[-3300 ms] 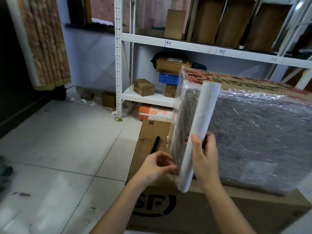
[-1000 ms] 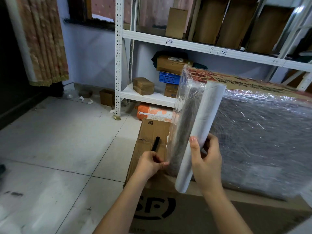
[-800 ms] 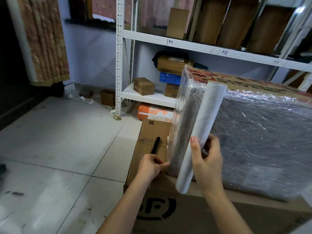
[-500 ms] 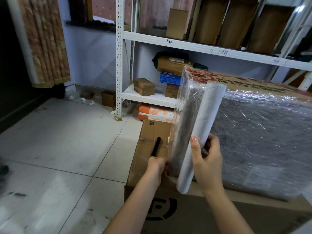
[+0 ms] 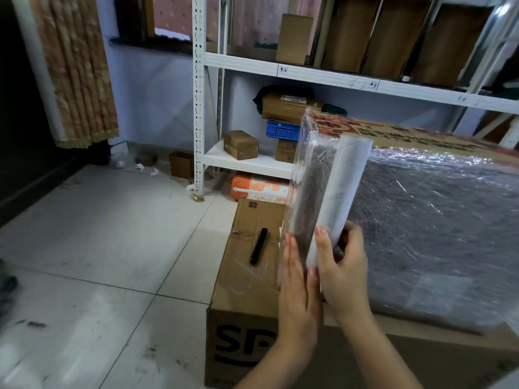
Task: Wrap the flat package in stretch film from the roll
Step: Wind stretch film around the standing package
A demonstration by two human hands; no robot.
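Cardboard flat package (image 5: 438, 228), film-covered, stands on edge atop a brown carton (image 5: 241, 299). Our right hand (image 5: 341, 272) curls round the white film roll (image 5: 341, 197), held upright at the package's near end. Our left hand (image 5: 295, 279) presses flat, fingers straight, on that end's film. Black marker (image 5: 259, 249) lies on the carton.

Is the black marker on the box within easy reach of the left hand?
Probably yes: the left hand lies flat against the film just beside the black marker, with bare box top between.
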